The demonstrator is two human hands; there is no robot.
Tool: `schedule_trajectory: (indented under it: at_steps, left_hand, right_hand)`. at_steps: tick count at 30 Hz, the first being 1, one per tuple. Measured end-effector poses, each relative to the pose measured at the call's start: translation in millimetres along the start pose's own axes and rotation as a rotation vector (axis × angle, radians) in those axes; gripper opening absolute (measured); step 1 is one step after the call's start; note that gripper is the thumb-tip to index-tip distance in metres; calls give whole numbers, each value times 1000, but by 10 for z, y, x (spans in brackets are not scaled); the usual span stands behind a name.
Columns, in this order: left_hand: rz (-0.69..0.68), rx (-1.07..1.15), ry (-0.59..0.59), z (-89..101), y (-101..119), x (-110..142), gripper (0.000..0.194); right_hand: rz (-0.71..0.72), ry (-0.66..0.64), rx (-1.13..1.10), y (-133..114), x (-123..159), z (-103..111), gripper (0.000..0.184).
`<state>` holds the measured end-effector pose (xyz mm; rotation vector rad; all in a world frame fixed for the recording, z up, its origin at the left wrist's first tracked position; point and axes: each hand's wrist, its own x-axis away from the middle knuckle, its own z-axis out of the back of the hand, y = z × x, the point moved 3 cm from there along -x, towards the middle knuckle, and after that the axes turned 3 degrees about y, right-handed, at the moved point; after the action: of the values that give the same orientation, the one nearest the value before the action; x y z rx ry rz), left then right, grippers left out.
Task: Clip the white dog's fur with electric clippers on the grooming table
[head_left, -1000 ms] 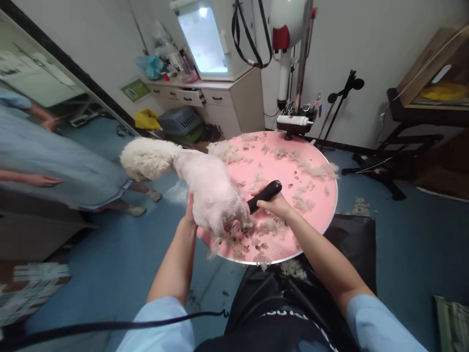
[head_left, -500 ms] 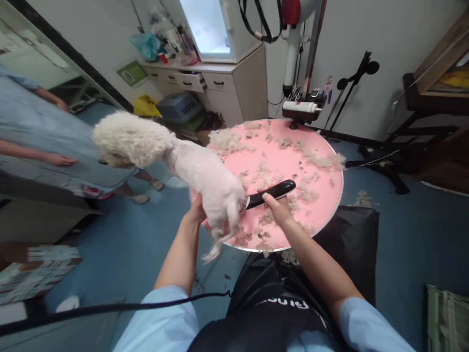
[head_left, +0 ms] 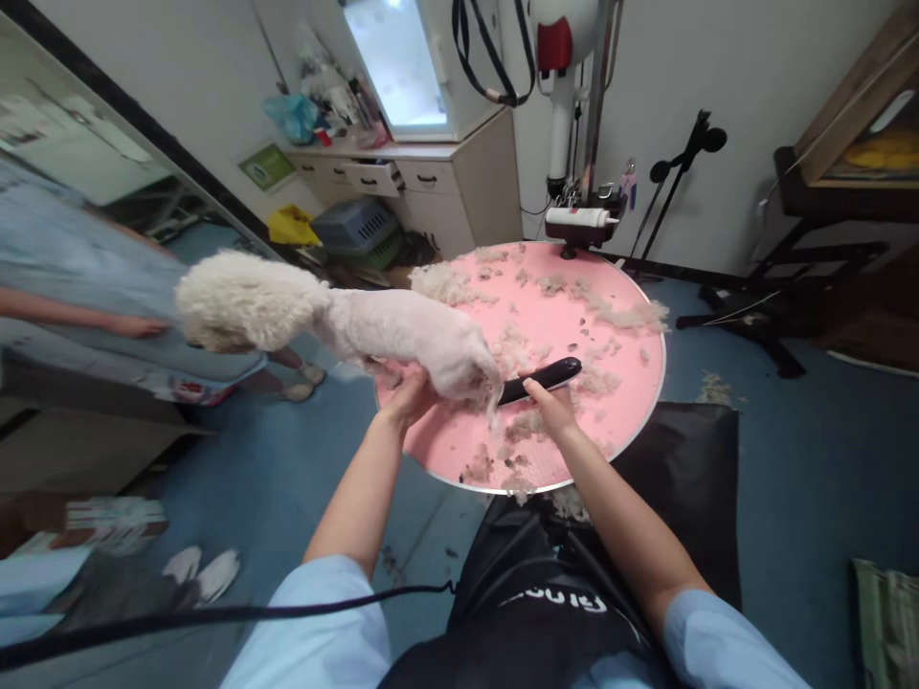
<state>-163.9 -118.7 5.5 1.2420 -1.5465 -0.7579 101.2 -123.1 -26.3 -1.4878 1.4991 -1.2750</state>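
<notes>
A white dog [head_left: 409,335] with a close-shaved body and a fluffy head stands on the round pink grooming table [head_left: 445,445], its head past the left rim. My left hand [head_left: 413,397] holds the dog low at the flank and belly, with the fingers partly hidden beneath the body. Wrapped in my right hand [head_left: 549,402] is a black hair clipper [head_left: 542,378]. The clipper's front end is at the dog's rear, beside the tail, and its blade is hidden there. Clumps of cut fur [head_left: 527,426] lie around the clipper.
A person in a light blue smock [head_left: 144,325] stands at the left beyond the dog's head. A grooming arm [head_left: 564,124] with a tool tray [head_left: 583,230] rises at the table's back. A black cord [head_left: 323,611] crosses before me. Behind are a cabinet [head_left: 488,172] and pet carrier [head_left: 355,230].
The dog's rear has shifted right and its tail end has come round toward the clipper. My left hand has moved up and right with it. White shoes have come into view at lower left.
</notes>
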Motion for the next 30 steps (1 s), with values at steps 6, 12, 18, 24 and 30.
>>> schedule_trajectory:
  at_steps: [6,12,18,24,30]
  left_hand:
    - [-40,18,-158,-297,-59,-122,59]
    - [-58,-92,-6,-315,-82,-208,41]
    - [-34,-49,0,-356,-125,-139,49]
    - [-95,73,148,-386,-177,-187,62]
    - [-77,69,76,-405,-169,-195,64]
  right_hand:
    - [3,114,-126,-76,-8,120,27]
    - [-30,226,-306,-143,16,288,34]
    - [167,113,-349,-421,328,170,33]
    - [283,6,-113,-413,410,-114,36]
    - [351,14,-113,-318,378,-215,38]
